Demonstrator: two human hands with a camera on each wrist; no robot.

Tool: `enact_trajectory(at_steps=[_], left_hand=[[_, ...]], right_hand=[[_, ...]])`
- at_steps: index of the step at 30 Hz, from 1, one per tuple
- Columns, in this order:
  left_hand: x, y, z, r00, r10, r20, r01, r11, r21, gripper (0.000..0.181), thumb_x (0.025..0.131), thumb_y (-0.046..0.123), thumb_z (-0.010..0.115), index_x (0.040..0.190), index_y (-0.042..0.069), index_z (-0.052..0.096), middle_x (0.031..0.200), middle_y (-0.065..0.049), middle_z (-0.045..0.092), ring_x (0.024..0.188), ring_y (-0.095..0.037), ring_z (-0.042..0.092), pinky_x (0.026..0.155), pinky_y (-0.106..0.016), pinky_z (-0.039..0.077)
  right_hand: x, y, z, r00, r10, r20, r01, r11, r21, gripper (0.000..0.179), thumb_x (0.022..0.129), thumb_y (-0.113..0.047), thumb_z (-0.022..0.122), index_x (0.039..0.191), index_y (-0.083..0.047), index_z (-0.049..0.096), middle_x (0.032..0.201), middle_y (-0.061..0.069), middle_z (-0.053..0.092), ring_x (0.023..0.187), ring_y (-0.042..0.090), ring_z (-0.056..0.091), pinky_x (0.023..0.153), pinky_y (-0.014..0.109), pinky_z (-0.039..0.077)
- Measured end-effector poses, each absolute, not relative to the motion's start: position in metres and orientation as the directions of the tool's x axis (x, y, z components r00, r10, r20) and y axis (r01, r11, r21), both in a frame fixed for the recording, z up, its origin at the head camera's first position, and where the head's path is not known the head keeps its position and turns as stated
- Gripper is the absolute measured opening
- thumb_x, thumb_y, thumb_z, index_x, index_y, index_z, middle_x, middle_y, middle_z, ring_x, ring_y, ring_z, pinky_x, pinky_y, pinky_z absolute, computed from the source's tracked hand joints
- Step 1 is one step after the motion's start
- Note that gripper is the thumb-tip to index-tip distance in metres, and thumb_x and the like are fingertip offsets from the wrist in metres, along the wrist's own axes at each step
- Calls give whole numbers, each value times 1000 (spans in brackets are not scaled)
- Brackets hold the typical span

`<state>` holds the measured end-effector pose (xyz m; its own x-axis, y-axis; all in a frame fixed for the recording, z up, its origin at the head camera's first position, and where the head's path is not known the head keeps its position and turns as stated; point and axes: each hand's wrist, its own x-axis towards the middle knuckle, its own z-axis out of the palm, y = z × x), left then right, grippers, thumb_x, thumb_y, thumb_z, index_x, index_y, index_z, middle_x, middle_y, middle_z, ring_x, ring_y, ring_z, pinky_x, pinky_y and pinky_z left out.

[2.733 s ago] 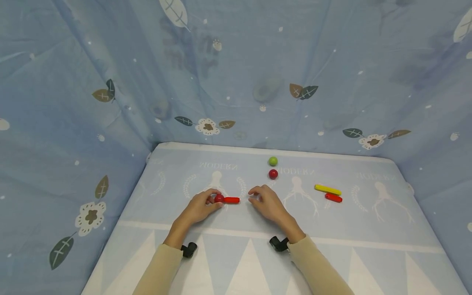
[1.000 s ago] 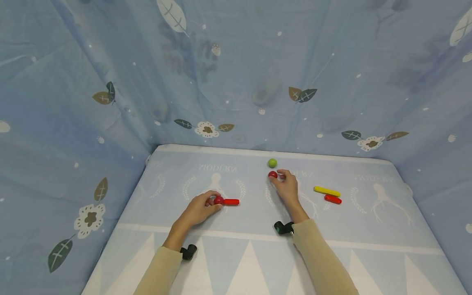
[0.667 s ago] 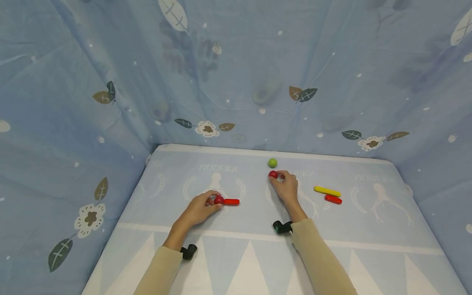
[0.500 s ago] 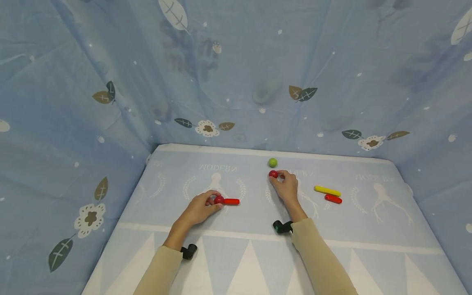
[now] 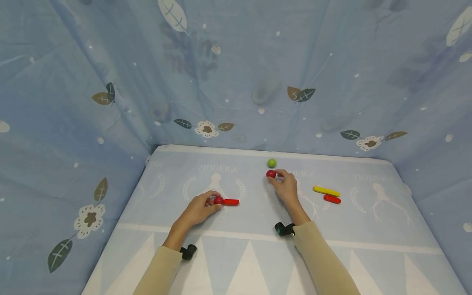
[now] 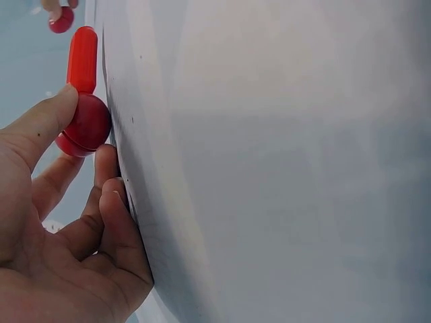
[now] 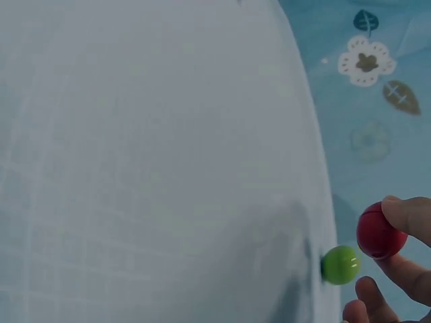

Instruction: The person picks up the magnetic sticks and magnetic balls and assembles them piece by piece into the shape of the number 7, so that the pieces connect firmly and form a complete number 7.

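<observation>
The head view looks forward and down from six o'clock, wide and high over the tabletop [image 5: 239, 221]. Both wrist views sit close, tilted sideways: the left hand [image 6: 50, 259] at eight o'clock, the right hand [image 7: 407, 274] at four. Head and left wrist share the red stick [image 6: 83, 60]; head and right wrist, the green ball [image 7: 340, 264].

Near edge + both near corners of tabletop [image 5: 250, 221] cut off at btm of head view, sleeves [image 5: 160, 272] too. L hand [image 5: 200, 208] covers pt of 1st red ball [image 6: 91, 124]; hand itself cut off L & btm in L-wrist view. R hand [image 5: 287, 189] cut off at R in R-wrist view, thumb hiding pt of 2nd red ball [image 7: 376, 232]. Detail on short red stick [image 5: 332, 199] twd tabletop's R edge too small to tell.
</observation>
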<state>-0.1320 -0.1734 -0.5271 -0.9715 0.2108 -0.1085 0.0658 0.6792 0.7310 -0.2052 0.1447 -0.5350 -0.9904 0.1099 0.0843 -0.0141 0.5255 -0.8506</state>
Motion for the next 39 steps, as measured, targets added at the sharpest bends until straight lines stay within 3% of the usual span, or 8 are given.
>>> enact_trajectory(at_steps=[9, 17, 39], left_hand=[[-131, -172, -525, -973, 198, -121, 48, 683, 729, 42, 90, 28, 77, 128, 18, 63, 88, 1, 58, 78, -18, 51, 68, -34, 44], [-131, -172, -526, -973, 204, -111, 61, 685, 726, 40, 90, 28, 77, 127, 17, 63, 87, 1, 58, 77, -17, 51, 67, -33, 43], [-132, -174, -528, -970, 222, -101, 81, 684, 725, 41, 92, 31, 75, 128, 17, 63, 87, 2, 59, 75, -16, 51, 65, -32, 42]], right_hand=[[-182, 140, -508, -999, 21, 25, -10, 517, -856, 42, 91, -27, 76, 128, -10, 65, 121, 15, 58, 104, 30, 51, 85, 45, 43], [-164, 136, -500, -999, -44, 22, -42, 530, -847, 40, 89, -26, 78, 126, -14, 67, 120, 13, 58, 106, 31, 54, 84, 48, 46], [-140, 117, -524, -960, -265, 93, -210, 457, -864, 31, 83, -17, 83, 112, -14, 72, 108, 5, 61, 100, 27, 56, 87, 45, 47]])
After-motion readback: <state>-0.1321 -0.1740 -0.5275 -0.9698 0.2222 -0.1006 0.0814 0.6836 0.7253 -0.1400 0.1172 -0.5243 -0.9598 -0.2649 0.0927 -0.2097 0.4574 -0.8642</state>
